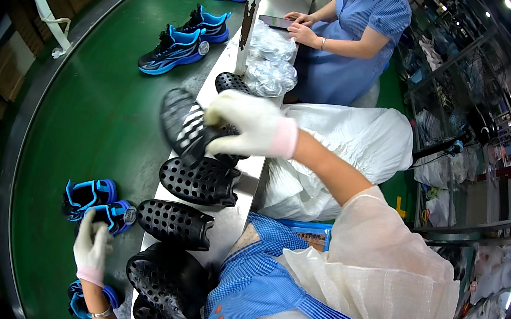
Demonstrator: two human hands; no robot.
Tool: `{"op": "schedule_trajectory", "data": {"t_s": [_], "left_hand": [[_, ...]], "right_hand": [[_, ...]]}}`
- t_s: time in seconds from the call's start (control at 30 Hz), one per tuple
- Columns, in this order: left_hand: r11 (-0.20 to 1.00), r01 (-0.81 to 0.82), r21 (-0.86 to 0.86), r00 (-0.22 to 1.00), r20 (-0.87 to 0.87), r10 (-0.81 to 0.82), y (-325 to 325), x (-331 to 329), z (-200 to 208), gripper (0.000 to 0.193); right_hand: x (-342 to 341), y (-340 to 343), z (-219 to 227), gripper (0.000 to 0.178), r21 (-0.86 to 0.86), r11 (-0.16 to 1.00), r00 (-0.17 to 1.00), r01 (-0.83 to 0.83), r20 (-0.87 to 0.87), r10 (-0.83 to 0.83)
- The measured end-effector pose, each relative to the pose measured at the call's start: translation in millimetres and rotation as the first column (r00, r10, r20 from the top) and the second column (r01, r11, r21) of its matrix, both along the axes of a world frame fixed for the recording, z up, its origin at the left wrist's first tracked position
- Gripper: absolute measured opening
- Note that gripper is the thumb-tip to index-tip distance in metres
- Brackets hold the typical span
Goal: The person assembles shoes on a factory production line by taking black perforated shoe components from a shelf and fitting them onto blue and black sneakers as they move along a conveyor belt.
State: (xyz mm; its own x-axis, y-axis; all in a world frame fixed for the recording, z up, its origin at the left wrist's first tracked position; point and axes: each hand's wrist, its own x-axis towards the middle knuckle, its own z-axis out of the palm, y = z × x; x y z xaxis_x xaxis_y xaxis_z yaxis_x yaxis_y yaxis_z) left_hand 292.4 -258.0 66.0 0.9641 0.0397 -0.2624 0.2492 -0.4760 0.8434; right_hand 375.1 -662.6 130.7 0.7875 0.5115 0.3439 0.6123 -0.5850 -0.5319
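My right hand (250, 124), in a white glove with a pink cuff, is closed on a black slotted plastic shoe insert (177, 118), blurred by motion, over the bench edge. Beneath and nearer me, black perforated shoe inserts (195, 179) lie in a row along the metal ledge; another (174, 224) is beside them. My left hand (91, 248), gloved too, reaches over the green belt. Its fingers and thumb are closed at a black and blue sneaker (114, 215), partly covering it. A matching sneaker (88, 196) stands just beyond.
On the green conveyor belt (89, 107) stand more sneakers (173, 50), farther along. Clear plastic bundles (270, 78) sit beside a white post (247, 31). A co-worker in blue (352, 50) has both hands at a dark flat object. White sheeting (346, 145) bulges at my right.
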Motion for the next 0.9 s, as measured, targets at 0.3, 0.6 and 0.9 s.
{"op": "schedule_trajectory", "data": {"t_s": [0.3,0.6,0.9], "left_hand": [[0.26,0.08,-0.962,0.991,0.105,0.086,-69.8,-20.7,62.9,0.056],[0.37,-0.075,-0.926,0.807,0.162,0.568,-41.9,-40.6,43.7,0.028],[0.299,-0.281,-0.912,0.64,0.054,0.766,-26.8,-31.7,31.9,0.026]], "right_hand": [[-37.5,146.9,15.3,0.039,0.152,0.819,0.821,-0.554,-0.066,0.567],[-56.0,202.1,6.0,0.046,0.142,0.886,0.79,-0.441,-0.406,0.459],[-49.4,233.1,-4.0,0.038,0.116,0.913,0.852,-0.39,-0.33,0.406]]}}
